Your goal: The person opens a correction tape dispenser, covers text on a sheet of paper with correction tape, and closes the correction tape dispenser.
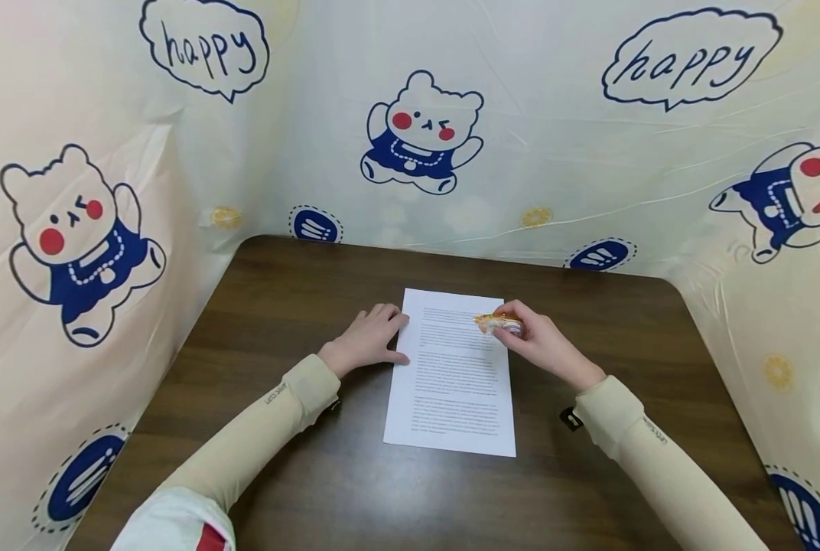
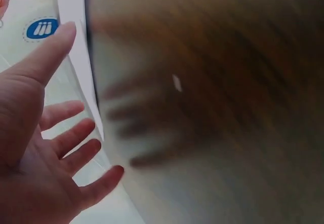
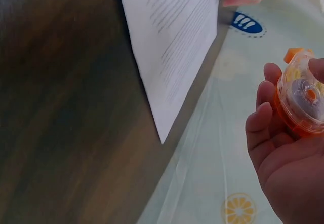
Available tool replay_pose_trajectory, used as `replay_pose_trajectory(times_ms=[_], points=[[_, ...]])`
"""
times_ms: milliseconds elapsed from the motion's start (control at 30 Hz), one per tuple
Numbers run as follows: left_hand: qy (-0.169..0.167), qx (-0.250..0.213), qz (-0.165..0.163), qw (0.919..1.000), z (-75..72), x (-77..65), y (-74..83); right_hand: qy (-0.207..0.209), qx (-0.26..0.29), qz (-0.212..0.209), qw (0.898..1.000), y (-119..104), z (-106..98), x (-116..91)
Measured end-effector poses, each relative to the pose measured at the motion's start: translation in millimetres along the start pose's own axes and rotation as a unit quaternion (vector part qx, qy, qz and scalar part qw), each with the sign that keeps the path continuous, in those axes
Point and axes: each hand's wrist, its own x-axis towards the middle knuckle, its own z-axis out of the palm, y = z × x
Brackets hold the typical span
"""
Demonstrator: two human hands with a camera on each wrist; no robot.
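Note:
A printed sheet of paper lies on the brown table, covered with lines of small text. At its left edge rests my left hand, fingers spread and thumb touching the margin; the left wrist view shows this hand with its palm side visible and nothing held. Over the upper right of the sheet, my right hand holds a correction tape between thumb and fingers. In the right wrist view the correction tape has an orange and clear round case with a grey reel inside. Whether its tip touches the paper cannot be told.
The dark wooden table extends around the sheet on all sides. A pale curtain printed with cartoon bears and "happy" bubbles hangs behind and beside it. A small black tag shows by the right sleeve.

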Motion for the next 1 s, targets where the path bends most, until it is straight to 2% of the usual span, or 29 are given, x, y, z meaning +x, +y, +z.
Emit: replay_pose_trajectory(times_ms=[133, 267, 400, 833, 1000], points=[[-0.022, -0.014, -0.012, 0.9996, 0.9, 2.1, -4.0, -0.007, -0.025, 0.006, 1.0, 7, -3, 17], [-0.044, -0.014, -0.003, 0.9989, 1.3, 4.3, -3.9, -0.006, -0.049, 0.007, 0.999, 12, -5, 35], [-0.068, -0.006, 0.003, 0.9977, 4.1, 4.3, -2.5, -0.026, -0.063, 0.001, 0.998, 16, -1, 55], [-0.066, -0.021, 0.014, 0.9975, 3.2, 1.5, -1.5, -0.097, -0.115, -0.009, 0.989, 13, 31, 103], [-0.069, -0.023, 0.014, 0.9973, 2.5, 0.3, -2.7, -0.12, -0.144, -0.017, 0.982, 8, 43, 118]])
